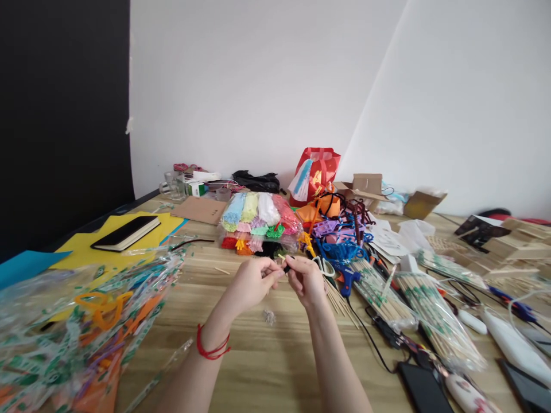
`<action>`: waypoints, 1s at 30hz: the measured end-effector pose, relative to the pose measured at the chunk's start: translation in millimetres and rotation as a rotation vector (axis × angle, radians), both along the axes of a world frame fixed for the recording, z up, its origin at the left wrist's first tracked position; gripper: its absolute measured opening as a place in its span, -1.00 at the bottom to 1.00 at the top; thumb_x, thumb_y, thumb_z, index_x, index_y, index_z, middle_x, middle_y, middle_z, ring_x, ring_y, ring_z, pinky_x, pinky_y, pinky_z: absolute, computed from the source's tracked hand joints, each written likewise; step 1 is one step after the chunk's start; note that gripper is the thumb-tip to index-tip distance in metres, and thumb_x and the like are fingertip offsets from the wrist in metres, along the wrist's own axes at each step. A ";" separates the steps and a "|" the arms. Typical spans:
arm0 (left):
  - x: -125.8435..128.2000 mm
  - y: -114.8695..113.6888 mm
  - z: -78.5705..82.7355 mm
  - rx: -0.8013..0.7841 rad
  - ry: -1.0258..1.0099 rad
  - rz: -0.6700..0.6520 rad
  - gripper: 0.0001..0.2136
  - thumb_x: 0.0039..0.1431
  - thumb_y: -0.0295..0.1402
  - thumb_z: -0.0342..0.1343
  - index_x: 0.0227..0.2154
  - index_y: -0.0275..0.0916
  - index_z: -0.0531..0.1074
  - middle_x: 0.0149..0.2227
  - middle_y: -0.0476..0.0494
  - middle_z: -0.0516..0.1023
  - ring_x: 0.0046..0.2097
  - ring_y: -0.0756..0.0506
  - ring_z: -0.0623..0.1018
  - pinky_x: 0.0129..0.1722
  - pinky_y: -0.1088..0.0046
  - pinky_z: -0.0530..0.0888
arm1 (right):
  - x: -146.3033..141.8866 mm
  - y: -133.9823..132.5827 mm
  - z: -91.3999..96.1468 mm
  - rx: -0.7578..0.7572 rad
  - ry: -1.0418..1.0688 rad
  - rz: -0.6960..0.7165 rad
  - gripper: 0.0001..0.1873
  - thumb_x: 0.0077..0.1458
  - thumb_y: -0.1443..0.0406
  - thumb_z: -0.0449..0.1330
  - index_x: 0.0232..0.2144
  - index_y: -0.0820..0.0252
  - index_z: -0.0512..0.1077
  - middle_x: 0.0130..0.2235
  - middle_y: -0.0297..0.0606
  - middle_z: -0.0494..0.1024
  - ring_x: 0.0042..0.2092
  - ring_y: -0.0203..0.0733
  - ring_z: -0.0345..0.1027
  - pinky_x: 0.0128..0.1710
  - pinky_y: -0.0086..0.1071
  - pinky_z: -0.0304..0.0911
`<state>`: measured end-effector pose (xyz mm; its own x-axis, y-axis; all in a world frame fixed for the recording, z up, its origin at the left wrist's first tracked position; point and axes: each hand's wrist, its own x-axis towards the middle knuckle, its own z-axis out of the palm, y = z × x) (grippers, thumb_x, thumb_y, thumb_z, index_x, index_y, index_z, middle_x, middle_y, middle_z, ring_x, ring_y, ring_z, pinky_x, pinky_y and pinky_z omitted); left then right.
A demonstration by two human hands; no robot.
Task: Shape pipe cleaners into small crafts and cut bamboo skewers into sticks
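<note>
My left hand, with a red string bracelet on its wrist, is closed in a pinch above the middle of the wooden table. Close beside it, my right hand pinches a small black piece. A short yellowish tip shows at the fingertips; whether it belongs to the black piece I cannot tell. What lies between the left fingertips is too small to make out. Below the hands a little clump of clear plastic rests on the table. Behind them stands a clear bag of colourful pipe cleaners.
Crumpled clear wrappers cover the left side, beside yellow paper and a black notebook. To the right lie a blue glue gun, white-handled scissors, bagged wooden sticks and a phone. A red bag stands at the back.
</note>
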<state>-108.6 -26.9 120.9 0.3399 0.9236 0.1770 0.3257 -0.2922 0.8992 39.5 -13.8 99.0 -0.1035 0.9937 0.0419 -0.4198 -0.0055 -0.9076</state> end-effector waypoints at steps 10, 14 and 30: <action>-12.0 -0.5 4.4 -0.247 0.079 -0.133 -0.74 0.06 -0.21 0.02 -0.59 -0.29 0.37 -0.62 -0.05 0.47 -0.58 -0.02 0.48 -0.59 0.53 0.37 | -5.9 -2.6 -0.1 -0.034 0.054 0.241 -0.69 -0.03 0.14 0.24 -0.51 0.33 0.40 -0.76 -0.60 0.05 -0.77 -0.58 -0.22 -0.80 -0.61 -0.35; -22.8 -0.8 9.3 -0.224 0.114 -0.228 -0.70 0.05 -0.16 0.04 -0.57 -0.30 0.42 -0.56 -0.09 0.52 -0.50 -0.03 0.50 -0.50 0.54 0.38 | -2.2 -5.0 2.2 -0.087 0.097 0.410 -0.71 -0.03 0.18 0.25 -0.37 0.35 0.43 -0.68 -0.49 0.23 -0.73 -0.53 -0.02 -0.80 -0.63 -0.22; -22.6 2.1 3.3 0.012 0.175 -0.211 -0.71 0.09 -0.20 0.01 -0.54 -0.28 0.50 -0.57 -0.01 0.44 -0.49 0.01 0.35 -0.50 0.56 0.23 | -12.1 -3.8 -2.3 -0.100 0.276 0.310 -0.69 -0.11 0.14 0.30 -0.57 0.25 0.31 -0.72 -0.57 0.13 -0.78 -0.57 -0.18 -0.86 -0.64 -0.33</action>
